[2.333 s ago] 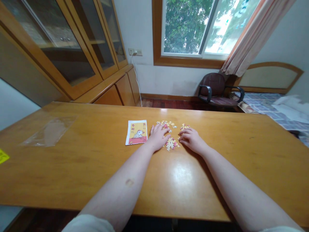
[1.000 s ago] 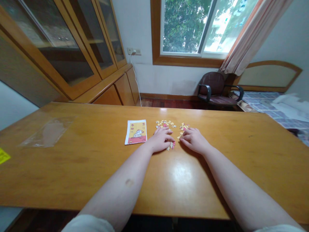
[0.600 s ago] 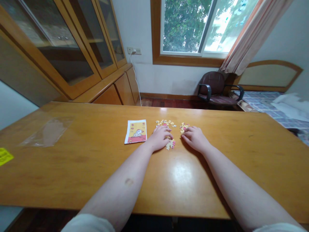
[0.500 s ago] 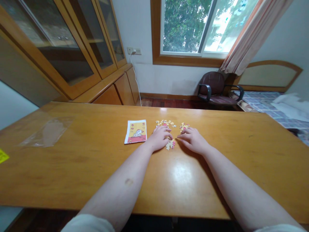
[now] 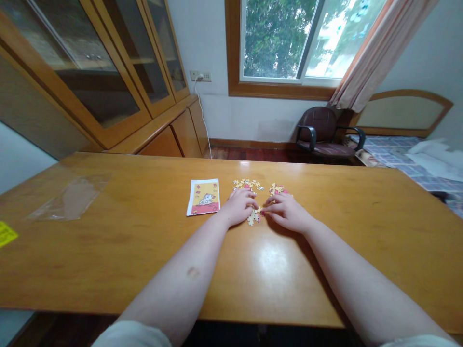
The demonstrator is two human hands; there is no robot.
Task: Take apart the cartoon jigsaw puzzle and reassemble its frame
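Note:
A small group of jigsaw puzzle pieces (image 5: 252, 218) lies between my hands, pale yellow with some pink. My left hand (image 5: 240, 206) rests on the table at their left, fingers spread and loosely bent, the tips touching the group's edge. From the right, my right hand (image 5: 287, 210) reaches in with thumb and forefinger closed at a yellow puzzle piece (image 5: 259, 210) on the group's upper side; the fingertips partly hide it. Beyond my left hand is a scatter of loose pieces (image 5: 249, 183). Another heap of yellow and pink pieces (image 5: 278, 188) sits just beyond my right fingers.
Left of my left hand lies a picture card (image 5: 204, 197) with a white animal on yellow and pink. A clear plastic bag (image 5: 74, 197) is flat on the wooden table (image 5: 144, 260) farther left, near a yellow label (image 5: 6, 234). An armchair (image 5: 320, 132) stands beyond.
My right hand has moved slightly left and down, its fingertips now at the small group. A yellow piece shows there, and the group has shifted a little. My left hand stays nearly still.

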